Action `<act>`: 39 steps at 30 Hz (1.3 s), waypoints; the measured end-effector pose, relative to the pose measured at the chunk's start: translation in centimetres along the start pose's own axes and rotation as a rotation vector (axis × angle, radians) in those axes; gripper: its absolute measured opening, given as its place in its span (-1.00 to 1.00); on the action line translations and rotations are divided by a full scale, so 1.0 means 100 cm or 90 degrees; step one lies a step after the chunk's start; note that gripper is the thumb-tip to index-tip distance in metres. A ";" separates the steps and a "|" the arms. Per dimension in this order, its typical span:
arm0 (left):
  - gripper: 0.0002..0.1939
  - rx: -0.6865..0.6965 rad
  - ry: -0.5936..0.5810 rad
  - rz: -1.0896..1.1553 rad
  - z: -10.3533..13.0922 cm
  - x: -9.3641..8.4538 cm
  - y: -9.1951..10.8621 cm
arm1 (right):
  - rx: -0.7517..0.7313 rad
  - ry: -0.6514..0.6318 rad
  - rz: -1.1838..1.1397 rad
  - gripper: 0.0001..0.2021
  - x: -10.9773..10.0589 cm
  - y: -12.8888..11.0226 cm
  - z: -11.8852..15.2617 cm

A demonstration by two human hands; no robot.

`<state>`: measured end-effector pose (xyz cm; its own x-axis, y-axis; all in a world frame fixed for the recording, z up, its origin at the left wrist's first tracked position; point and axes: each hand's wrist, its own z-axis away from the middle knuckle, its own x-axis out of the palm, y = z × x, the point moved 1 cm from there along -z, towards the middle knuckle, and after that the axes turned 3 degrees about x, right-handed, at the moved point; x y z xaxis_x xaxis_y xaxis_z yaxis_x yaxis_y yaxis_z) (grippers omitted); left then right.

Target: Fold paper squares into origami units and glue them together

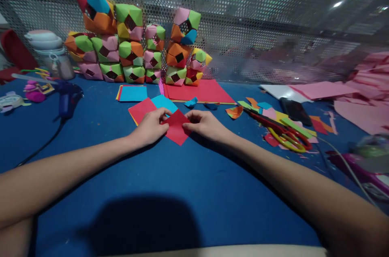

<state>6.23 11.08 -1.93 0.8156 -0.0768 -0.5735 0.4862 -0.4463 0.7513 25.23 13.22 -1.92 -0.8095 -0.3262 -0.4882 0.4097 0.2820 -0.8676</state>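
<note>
A red paper square (177, 129) sits between left fingers (164, 128) and right fingers (190, 126), which pinch its opposite side corners.

The left forearm (75, 172) and right forearm (282, 168) are bare, slim and smooth, each narrowing toward the wrist. The left hand (151, 126) and right hand (209, 126) are bare too, with slender fingers.

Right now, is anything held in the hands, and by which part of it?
The front red square, held near its side corners by the left hand and right hand.
</note>
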 end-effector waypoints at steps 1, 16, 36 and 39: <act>-0.71 0.006 -0.005 -0.015 0.001 0.000 0.000 | -0.009 -0.002 0.021 -0.91 0.000 0.001 0.000; -0.79 0.065 -0.112 -0.121 0.001 -0.005 0.005 | -0.338 0.017 0.296 -0.90 -0.002 0.014 0.011; -0.74 0.080 -0.362 -0.034 -0.020 -0.032 -0.009 | -0.548 -0.063 0.431 -0.87 -0.007 0.004 0.027; -0.76 0.079 -0.370 -0.032 -0.020 -0.031 -0.009 | -0.553 -0.079 0.439 -0.86 -0.007 0.004 0.027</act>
<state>3.86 13.54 -0.18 0.4702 -0.5124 -0.7186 0.4514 -0.5601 0.6947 27.10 11.18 -2.21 -0.4547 0.0698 -0.8879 0.2833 0.9565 -0.0699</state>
